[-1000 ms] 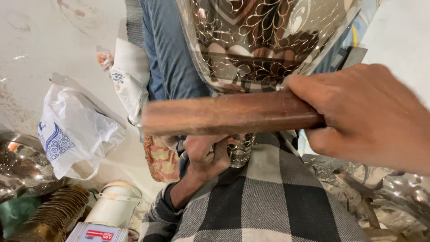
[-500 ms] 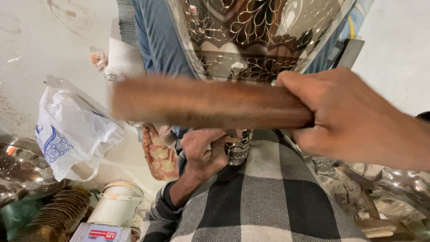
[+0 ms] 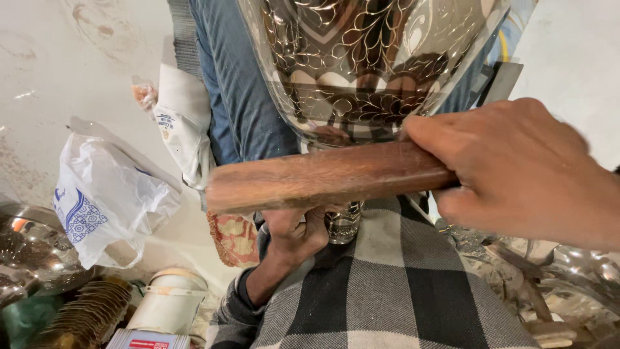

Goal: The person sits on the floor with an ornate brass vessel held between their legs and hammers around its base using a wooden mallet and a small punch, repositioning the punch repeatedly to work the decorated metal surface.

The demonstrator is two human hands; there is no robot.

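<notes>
Engraved metal vessel [image 3: 368,71] cut off by the top edge, rim unseen. Left hand [image 3: 294,232] partly hidden behind the wooden block [image 3: 323,178], fingers out of sight. Right hand [image 3: 523,171] cropped at the wrist, slightly blurred. Vessel's base [image 3: 342,223] mostly covered.

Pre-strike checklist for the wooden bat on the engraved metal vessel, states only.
1. Right hand grips wooden bat at one end: ok.
2. Left hand holds the engraved metal vessel at its stem, below the bat: ok.
3. Bat lies across the vessel's lower bowl: ok; contact itself cannot tell.
4. Left fingers clear of the bat: cannot tell, partly hidden.
5. White plastic bag lies apart from the work: ok.
</notes>
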